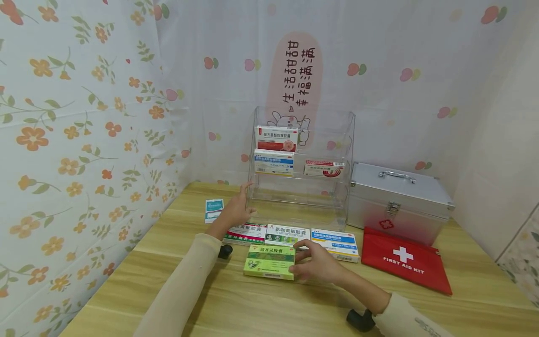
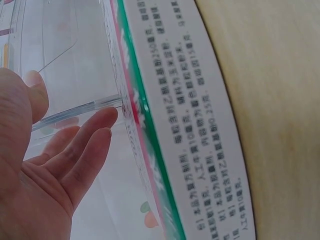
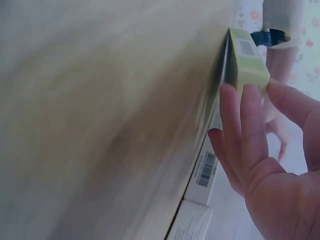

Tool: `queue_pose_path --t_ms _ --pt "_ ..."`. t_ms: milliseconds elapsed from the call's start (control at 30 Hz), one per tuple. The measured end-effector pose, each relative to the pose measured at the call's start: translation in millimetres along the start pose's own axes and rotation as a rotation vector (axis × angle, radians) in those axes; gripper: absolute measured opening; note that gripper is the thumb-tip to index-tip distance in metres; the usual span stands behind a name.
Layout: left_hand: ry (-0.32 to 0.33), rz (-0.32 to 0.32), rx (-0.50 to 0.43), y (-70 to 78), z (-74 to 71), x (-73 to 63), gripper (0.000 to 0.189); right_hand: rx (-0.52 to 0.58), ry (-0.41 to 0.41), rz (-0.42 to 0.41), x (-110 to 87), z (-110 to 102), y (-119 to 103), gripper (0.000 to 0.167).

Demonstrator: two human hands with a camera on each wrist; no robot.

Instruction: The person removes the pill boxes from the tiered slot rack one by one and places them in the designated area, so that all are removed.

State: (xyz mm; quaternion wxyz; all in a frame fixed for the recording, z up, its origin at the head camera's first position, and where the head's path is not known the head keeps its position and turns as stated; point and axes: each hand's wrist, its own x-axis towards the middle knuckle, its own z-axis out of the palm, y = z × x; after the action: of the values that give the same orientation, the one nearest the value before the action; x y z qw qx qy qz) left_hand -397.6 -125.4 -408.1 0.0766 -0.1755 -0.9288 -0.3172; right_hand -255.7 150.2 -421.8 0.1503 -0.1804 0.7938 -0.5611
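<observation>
My right hand (image 1: 317, 262) grips the right end of a green medicine box (image 1: 269, 262), thumb and fingers at its corner; the right wrist view shows the box's pale green end (image 3: 250, 70). The box shows close over the table, in front of a row of medicine boxes. My left hand (image 1: 236, 208) is at the left side of a transparent acrylic rack (image 1: 294, 213). Seen from the left wrist, its loosely bent fingers lie on one side of the rack's edge (image 2: 75, 111) and its thumb on the other. Beneath that hand lies a red-and-white medicine box (image 1: 246, 232).
Beside it are a white-and-green box (image 1: 286, 232) and a blue-and-white box (image 1: 337, 245). Several boxes, including a red-and-white one (image 1: 275, 139), stand on the rack's upper tiers. At right are a silver case (image 1: 375, 196) and a red first aid pouch (image 1: 406, 260). A sachet (image 1: 214, 209) lies left.
</observation>
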Motion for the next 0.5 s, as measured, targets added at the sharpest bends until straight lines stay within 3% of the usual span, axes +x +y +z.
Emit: queue_pose_path --t_ms 233,500 --pt "-0.005 0.001 0.006 0.2 -0.1 0.1 0.089 -0.034 -0.004 -0.015 1.0 8 -5 0.057" --pt "-0.011 -0.019 0.017 -1.0 0.2 1.1 0.089 -0.098 0.026 0.030 2.0 14 -9 0.059"
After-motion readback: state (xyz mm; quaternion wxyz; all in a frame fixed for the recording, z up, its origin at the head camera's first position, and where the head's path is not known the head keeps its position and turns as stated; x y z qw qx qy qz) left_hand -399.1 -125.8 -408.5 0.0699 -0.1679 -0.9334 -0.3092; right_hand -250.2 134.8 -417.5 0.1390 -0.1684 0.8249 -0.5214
